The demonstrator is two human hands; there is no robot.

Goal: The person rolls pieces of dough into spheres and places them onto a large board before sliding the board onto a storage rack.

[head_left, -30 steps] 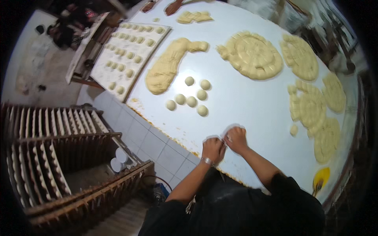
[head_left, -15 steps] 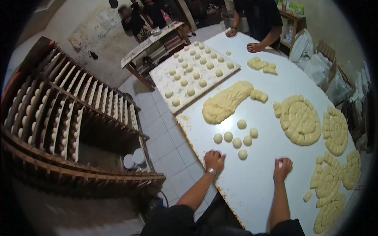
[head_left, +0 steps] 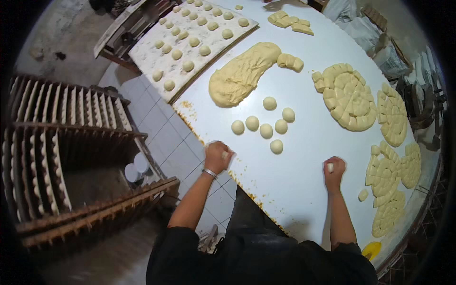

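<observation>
Rack: we see a wooden rack (head_left: 57,156) of slotted shelves well to the left of our left grip, standing on the tiled floor.
Left grip: our left hand (head_left: 217,156) sits at the near edge of the white desk (head_left: 304,190), curled narrow over a small piece of dough (head_left: 224,155) that peeks out at the fingers; a metal bracelet (head_left: 209,173) rings the wrist.
Tray: up and left of that grip, a floured board (head_left: 190,52) carries rows of rolled balls.
Dough mass: a long lump of dough (head_left: 240,76) lies beyond the left grip, well apart from it.
Finished balls: six dough balls (head_left: 266,126) rest between the two grips, a little farther up the desk.
Right grip: our right hand (head_left: 334,168) is closed narrow around a second dough piece (head_left: 330,167), pressed to the desk.
Cut rounds: scored dough discs (head_left: 349,97) lie above and to the right of the right grip, and a loose cut piece (head_left: 363,194) lies just to its right.
Risk: we judge the left piece sits so close to the desk edge that a wide rolling circle could push it off onto the floor; uneven pressure between the grips could leave mismatched balls.
</observation>
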